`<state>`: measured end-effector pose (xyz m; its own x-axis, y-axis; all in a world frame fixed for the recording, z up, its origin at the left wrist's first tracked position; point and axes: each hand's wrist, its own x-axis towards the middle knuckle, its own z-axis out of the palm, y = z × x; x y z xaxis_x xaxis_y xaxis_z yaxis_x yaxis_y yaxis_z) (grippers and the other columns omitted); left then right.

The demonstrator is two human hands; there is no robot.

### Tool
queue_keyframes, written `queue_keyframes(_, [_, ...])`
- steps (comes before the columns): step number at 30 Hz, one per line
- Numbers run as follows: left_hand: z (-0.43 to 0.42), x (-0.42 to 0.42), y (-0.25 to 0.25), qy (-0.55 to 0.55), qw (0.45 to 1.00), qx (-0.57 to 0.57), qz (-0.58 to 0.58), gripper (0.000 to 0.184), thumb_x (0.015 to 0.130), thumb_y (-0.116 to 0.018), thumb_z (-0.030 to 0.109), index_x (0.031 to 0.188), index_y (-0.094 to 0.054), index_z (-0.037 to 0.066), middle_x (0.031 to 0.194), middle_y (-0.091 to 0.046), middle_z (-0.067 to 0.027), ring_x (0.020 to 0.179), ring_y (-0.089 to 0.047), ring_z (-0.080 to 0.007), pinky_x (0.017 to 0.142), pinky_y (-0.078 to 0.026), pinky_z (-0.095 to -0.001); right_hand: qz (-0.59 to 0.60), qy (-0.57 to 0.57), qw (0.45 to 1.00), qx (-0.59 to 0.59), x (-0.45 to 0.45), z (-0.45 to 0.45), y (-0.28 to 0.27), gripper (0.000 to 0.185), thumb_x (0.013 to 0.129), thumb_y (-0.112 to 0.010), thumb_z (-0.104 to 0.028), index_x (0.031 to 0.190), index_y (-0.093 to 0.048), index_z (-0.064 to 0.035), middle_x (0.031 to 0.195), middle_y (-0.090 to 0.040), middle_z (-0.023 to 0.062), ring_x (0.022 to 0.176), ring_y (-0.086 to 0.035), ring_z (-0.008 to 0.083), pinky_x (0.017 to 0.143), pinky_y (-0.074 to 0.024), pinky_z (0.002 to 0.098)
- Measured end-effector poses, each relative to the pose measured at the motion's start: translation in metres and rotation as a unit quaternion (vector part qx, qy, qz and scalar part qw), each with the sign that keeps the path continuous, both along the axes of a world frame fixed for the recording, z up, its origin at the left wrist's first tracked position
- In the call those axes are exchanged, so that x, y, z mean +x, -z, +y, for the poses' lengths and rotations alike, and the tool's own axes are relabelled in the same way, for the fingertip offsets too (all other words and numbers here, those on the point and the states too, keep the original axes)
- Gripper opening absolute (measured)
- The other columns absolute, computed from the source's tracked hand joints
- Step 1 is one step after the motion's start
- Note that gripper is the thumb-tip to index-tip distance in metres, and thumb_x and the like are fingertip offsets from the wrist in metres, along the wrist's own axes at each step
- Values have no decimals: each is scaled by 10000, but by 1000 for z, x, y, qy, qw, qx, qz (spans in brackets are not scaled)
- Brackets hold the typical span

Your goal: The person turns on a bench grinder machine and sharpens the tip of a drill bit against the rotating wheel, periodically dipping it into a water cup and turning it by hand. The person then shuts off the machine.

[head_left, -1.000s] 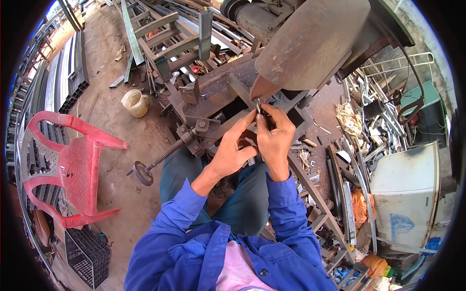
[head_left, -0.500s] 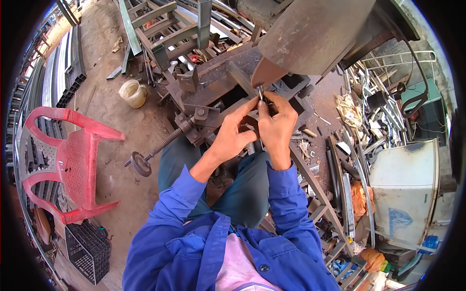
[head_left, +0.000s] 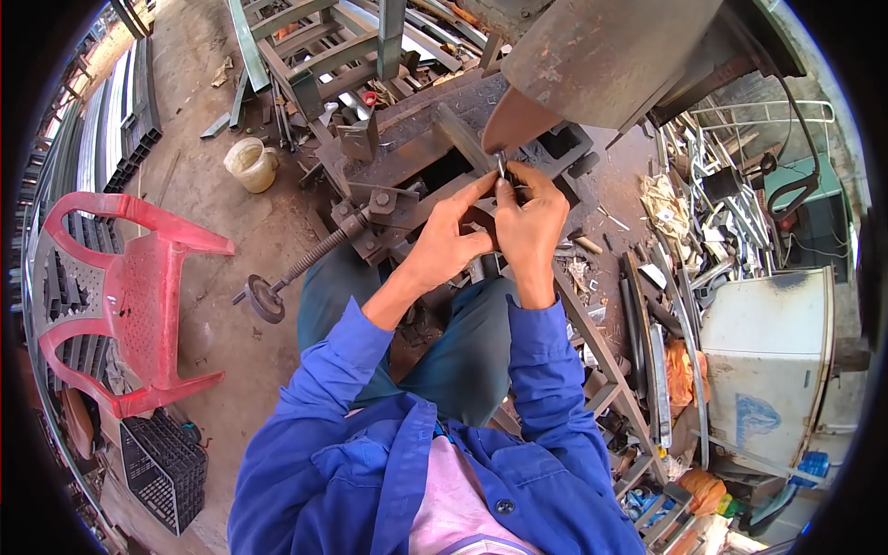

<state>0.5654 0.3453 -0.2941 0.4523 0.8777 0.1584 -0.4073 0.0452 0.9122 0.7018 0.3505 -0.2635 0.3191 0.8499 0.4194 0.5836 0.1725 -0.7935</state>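
A small, slim, shiny metal rod (head_left: 502, 165) is pinched between my hands, its upper end at the lower edge of a reddish-brown cutting disc (head_left: 518, 120). My left hand (head_left: 446, 242) is closed, with its index fingertip stretched to the rod from the left. From the right, my right hand (head_left: 531, 227) grips the rod between thumb and curled fingers. A rusty metal guard (head_left: 601, 60) covers the disc's upper part. Beneath the hands lies the machine's steel base (head_left: 407, 176), with a threaded clamp screw (head_left: 319, 257) to its left. Whether the rod touches the disc I cannot tell.
A red plastic chair (head_left: 148, 305) and a black crate (head_left: 166, 472) stand at left. Near the machine sits a cloudy plastic container (head_left: 251, 166). A welded steel frame (head_left: 319, 55) is ahead; metal scrap (head_left: 717, 213) and a white panel (head_left: 768, 361) lie right.
The whole view has shifted slightly. Both hands keep their pinch on the rod at the disc's edge, with only a small change in finger position.
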Motion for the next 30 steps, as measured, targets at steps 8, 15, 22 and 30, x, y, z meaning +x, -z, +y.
queue_keyframes(8, [-29,-7,-3,-71,995,-17,-73,526,943,-663,22,1446,-518,-27,1367,-578,-83,1004,-606,-124,910,-519,-295,256,-139,954,67,0,-41,3,240,962,-702,12,1191,-677,80,1041,-750,119,895,-727,164,817,-586,287])
queue_keyframes(15, [-42,-6,13,-14,1000,8,-7,381,1050,-671,115,1393,-565,-14,1079,-598,23,931,-547,-64,804,-480,-230,434,-312,836,126,-1,-53,6,309,991,-744,-108,1224,-649,71,1062,-738,175,909,-710,225,844,-590,356])
queue_keyframes(22, [-45,9,7,-67,998,10,21,355,1012,-721,74,1337,-617,-23,1012,-645,17,813,-585,-58,685,-501,-222,456,-286,829,150,-3,-53,11,302,997,-738,-101,1232,-645,65,1071,-741,173,949,-720,226,871,-591,355])
queue_keyframes(30, [-45,22,10,-148,982,75,87,299,997,-697,-13,1286,-623,-36,961,-697,-12,788,-633,-65,647,-519,-228,356,-188,906,134,-6,-53,10,293,981,-734,-21,1253,-673,73,1074,-763,162,942,-744,197,877,-605,310])
